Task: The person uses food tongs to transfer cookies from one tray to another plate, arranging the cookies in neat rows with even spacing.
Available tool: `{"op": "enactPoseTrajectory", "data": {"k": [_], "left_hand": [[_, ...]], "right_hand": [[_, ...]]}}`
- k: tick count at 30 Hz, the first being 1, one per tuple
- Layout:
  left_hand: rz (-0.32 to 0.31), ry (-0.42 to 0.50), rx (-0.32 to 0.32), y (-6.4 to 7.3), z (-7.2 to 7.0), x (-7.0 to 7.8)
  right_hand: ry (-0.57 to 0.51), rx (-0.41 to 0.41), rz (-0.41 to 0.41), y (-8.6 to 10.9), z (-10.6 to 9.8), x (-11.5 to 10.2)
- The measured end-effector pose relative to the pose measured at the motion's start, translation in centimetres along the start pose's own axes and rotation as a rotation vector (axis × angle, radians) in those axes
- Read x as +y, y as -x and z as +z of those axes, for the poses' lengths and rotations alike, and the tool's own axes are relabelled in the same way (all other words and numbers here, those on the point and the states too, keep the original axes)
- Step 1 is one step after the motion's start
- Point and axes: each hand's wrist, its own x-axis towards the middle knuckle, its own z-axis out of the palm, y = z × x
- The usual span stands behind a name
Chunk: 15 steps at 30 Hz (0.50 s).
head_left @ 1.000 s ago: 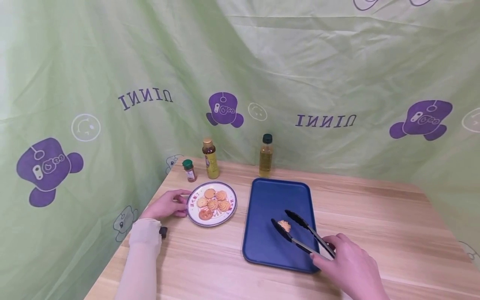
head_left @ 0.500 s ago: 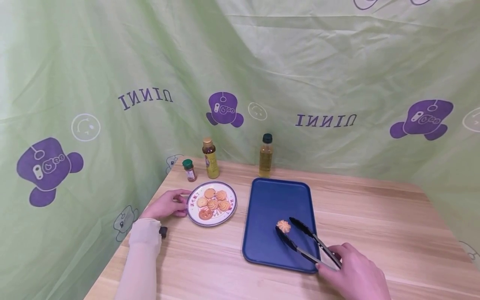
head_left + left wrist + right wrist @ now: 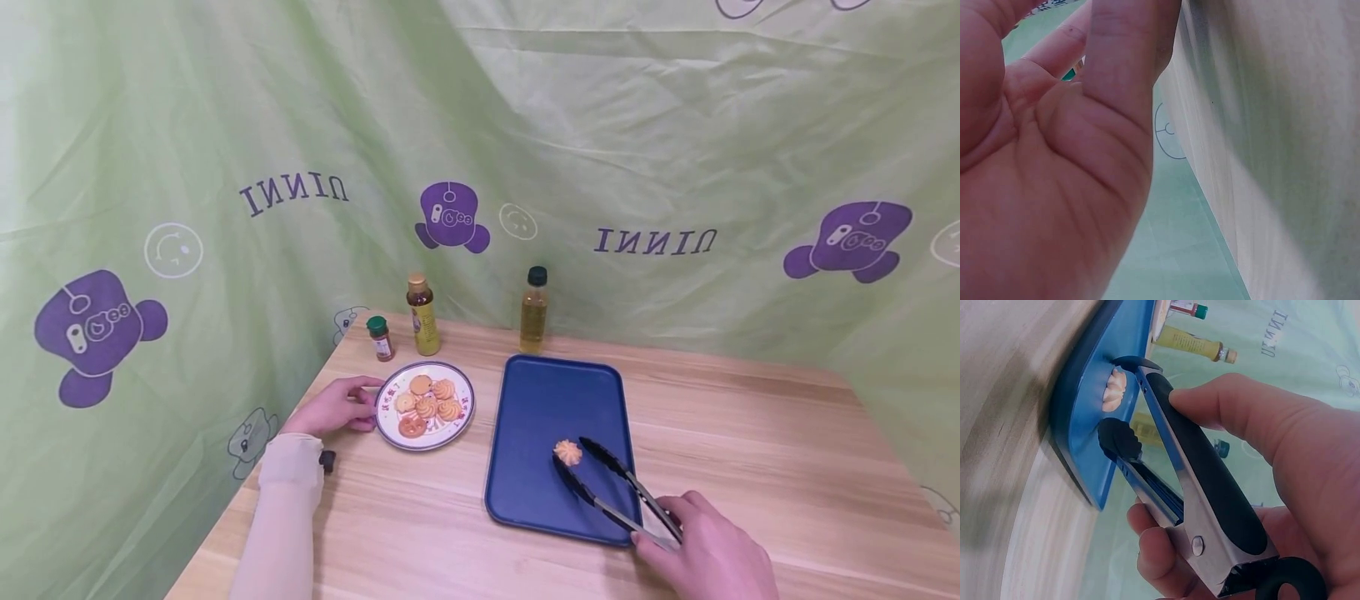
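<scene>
In the head view my left hand (image 3: 337, 407) holds the left rim of a white plate (image 3: 392, 431) with a dark edge and red characters. Several cookies (image 3: 427, 407) lie on that plate, some of them swirled. My right hand (image 3: 712, 546) grips a pair of tongs (image 3: 611, 492) with black tips over a dark blue tray (image 3: 536, 408). One swirled cookie (image 3: 567, 452) rests flat on the tray, close by the spread tong tips. The right wrist view shows the tongs (image 3: 1166, 450) spread, the cookie (image 3: 1114, 390) beyond their tips. Most of the plate is hidden in the left wrist view.
Behind the plate stand a small green-capped spice jar (image 3: 380, 338) and a gold-capped bottle (image 3: 423, 318). An oil bottle (image 3: 533, 312) with a dark cap stands right behind the tray. A green printed curtain (image 3: 675, 167) hangs along the back and left of the wooden table (image 3: 750, 442).
The tongs have drawn back slightly to the right and spread away from the cookie, which was tilted between their tips and now lies flat on the tray. My left hand stays at the plate.
</scene>
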Motion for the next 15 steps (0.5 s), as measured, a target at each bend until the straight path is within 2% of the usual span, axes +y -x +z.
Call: {"op": "enactPoseTrajectory", "data": {"k": [8, 15], "left_hand": [[0.002, 0.007, -0.003, -0.27, -0.06, -0.24], [0.0, 0.0, -0.003, -0.27, -0.15, -0.2]], "right_hand": [[0.014, -0.023, 0.01, -0.21, 0.2, -0.29], [0.008, -0.006, 0.021, -0.22, 0.26, -0.5]]}}
